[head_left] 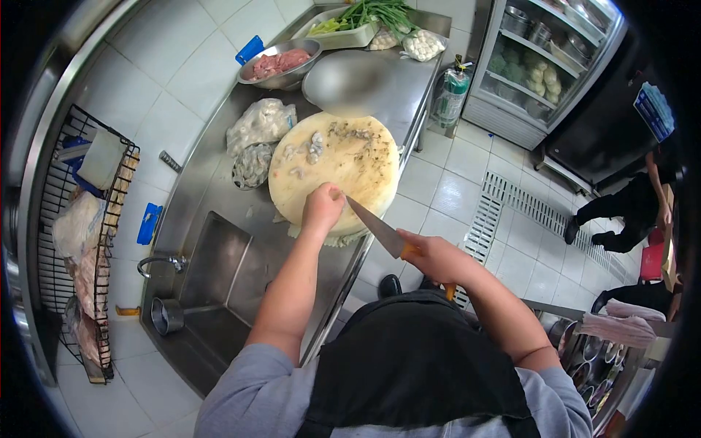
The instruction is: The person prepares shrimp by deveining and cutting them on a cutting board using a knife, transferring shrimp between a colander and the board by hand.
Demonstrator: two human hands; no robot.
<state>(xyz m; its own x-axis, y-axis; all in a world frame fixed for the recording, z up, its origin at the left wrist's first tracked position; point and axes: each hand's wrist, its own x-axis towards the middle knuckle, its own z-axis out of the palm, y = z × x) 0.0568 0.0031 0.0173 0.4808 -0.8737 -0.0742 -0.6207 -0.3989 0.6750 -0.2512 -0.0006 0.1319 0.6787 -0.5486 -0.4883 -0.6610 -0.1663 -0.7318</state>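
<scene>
My right hand [438,259] grips the orange handle of a knife [374,228], its blade pointing up and left toward the board's near edge. Close to the blade tip, my left hand [323,209] is closed with fingertips pinched over the round cutting board [365,175]; whatever they hold is too small to make out. Small greyish pieces [315,147] lie on the board, and dark bits are scattered across its far part. Left of the board sit a plastic bag with pale contents [261,125] and a smaller heap of grey pieces in clear plastic [254,166].
Behind the board stand a blurred round metal dish [347,80], a bowl of raw meat [280,64] and a tray of greens [339,36]. A sink [219,252] lies at left, below a wire rack [95,241]. Another person [631,204] stands at right.
</scene>
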